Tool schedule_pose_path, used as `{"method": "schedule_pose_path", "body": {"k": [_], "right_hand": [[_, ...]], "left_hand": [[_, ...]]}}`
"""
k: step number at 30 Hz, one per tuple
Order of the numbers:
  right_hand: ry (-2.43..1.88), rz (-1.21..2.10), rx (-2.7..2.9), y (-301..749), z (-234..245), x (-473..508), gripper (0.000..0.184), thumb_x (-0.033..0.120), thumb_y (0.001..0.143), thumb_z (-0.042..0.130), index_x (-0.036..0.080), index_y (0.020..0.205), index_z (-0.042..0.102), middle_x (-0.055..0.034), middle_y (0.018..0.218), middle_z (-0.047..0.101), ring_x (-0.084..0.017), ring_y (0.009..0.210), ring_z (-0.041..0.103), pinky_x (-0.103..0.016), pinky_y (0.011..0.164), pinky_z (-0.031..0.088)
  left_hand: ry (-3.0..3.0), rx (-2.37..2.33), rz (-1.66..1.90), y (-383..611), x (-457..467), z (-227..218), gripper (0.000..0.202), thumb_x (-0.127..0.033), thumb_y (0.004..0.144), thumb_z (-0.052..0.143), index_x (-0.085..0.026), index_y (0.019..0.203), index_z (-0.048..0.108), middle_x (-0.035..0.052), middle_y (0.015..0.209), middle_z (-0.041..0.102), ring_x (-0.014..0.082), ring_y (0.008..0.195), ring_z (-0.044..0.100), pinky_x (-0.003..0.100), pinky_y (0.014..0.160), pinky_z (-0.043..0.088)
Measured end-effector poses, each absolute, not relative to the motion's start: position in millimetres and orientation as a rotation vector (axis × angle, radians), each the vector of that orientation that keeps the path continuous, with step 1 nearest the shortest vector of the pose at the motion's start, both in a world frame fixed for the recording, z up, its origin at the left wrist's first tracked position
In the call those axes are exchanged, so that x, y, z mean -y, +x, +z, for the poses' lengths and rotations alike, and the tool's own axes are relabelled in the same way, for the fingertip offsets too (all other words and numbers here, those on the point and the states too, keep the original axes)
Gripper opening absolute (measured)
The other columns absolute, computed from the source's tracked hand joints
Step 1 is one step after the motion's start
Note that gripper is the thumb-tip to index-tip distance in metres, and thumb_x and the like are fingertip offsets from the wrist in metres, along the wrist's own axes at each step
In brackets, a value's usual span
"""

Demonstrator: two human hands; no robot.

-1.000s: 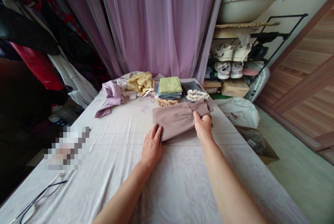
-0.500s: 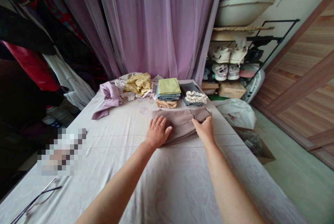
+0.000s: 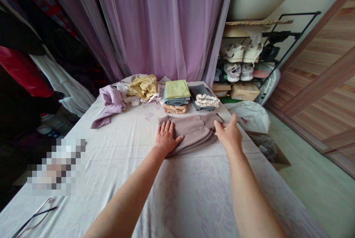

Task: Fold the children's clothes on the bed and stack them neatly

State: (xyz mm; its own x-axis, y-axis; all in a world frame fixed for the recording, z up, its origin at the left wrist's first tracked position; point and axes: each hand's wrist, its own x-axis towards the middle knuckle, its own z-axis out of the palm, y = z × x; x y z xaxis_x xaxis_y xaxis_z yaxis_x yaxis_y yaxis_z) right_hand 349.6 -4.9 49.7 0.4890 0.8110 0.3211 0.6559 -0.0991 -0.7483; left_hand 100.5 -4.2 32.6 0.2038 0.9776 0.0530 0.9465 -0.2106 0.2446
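Observation:
A folded mauve-brown garment [image 3: 191, 129], perhaps trousers, lies across the sheet in front of me. My left hand [image 3: 166, 138] rests flat on its left end, fingers stretched out and thumb to the side. Just off the garment's right end is my right hand [image 3: 230, 134], thumb and forefinger apart with nothing between them; its other fingers are partly hidden. Beyond the garment stands a folded pile with a green cloth [image 3: 177, 88] on top. Beside that pile, a cream ruffled piece [image 3: 206, 100] lies on dark grey folded cloth [image 3: 200, 91].
Crumpled mustard cloth [image 3: 142, 87] and a lilac garment [image 3: 109, 103] lie at the back left of the bed [image 3: 124, 179]. Eyeglasses [image 3: 36, 214] sit near the left edge. A shoe rack [image 3: 298, 37] and a plastic bag [image 3: 253, 116] are at the right.
My right hand has let go of the garment's right end and moved slightly right, its thumb and forefinger spreading. My left hand stays pressed on the garment. The view has shifted a little.

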Motion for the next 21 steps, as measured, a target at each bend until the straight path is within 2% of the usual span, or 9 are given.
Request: {"method": "schedule_pose_path", "body": {"k": [2,5,7,9,13,21], "right_hand": [[-1.886,0.004,1.321,341,70,13,0.069,0.043,0.086,0.054,0.011,0.146,0.040,-0.0153,0.100,0.072,-0.033,0.097,0.066,-0.046,0.090,0.047],[-1.700,-0.104,1.788,312,86,15,0.049,0.038,0.094,0.042,0.017,0.137,0.055,-0.0160,0.126,0.065,-0.030,0.116,0.058,-0.043,0.103,0.040],[-1.600,-0.133,2.117,295,82,9,0.046,0.036,0.096,0.040,0.021,0.135,0.058,-0.0133,0.142,0.055,-0.030,0.132,0.047,-0.048,0.113,0.028],[-1.629,-0.161,2.299,288,72,0,0.047,0.036,0.096,0.040,0.022,0.139,0.055,-0.0118,0.150,0.048,-0.029,0.140,0.037,-0.054,0.117,0.018],[-1.741,-0.195,2.385,298,47,-13,0.052,0.043,0.096,0.041,0.020,0.141,0.053,-0.0142,0.154,0.042,-0.031,0.144,0.032,-0.058,0.117,0.012],[-1.755,-0.159,2.406,304,26,-18,0.053,0.047,0.097,0.035,0.022,0.139,0.056,-0.0122,0.149,0.049,-0.029,0.142,0.036,-0.057,0.119,0.007]], "left_hand": [[2.318,-1.856,0.311,102,2,33,0.081,-0.065,0.088,0.047,-0.011,0.148,0.040,0.0189,0.157,0.033,0.0377,0.146,0.025,0.055,0.119,0.019],[2.364,-1.833,0.401,105,-4,37,0.076,-0.059,0.086,0.053,-0.010,0.144,0.046,0.0202,0.156,0.036,0.0389,0.145,0.027,0.056,0.118,0.019],[2.406,-1.801,0.483,108,-8,39,0.069,-0.053,0.088,0.052,-0.011,0.143,0.047,0.0181,0.157,0.034,0.0362,0.146,0.025,0.054,0.119,0.019],[2.420,-1.756,0.480,109,-11,39,0.067,-0.053,0.091,0.048,-0.014,0.145,0.045,0.0156,0.159,0.032,0.0336,0.148,0.024,0.054,0.119,0.019],[2.431,-1.714,0.330,109,-12,33,0.074,-0.065,0.091,0.041,-0.020,0.150,0.040,0.0144,0.161,0.028,0.0346,0.148,0.022,0.062,0.117,0.016],[2.447,-1.711,0.285,107,-13,30,0.083,-0.074,0.086,0.041,-0.021,0.150,0.039,0.0153,0.161,0.027,0.0376,0.148,0.021,0.064,0.116,0.012]]}}
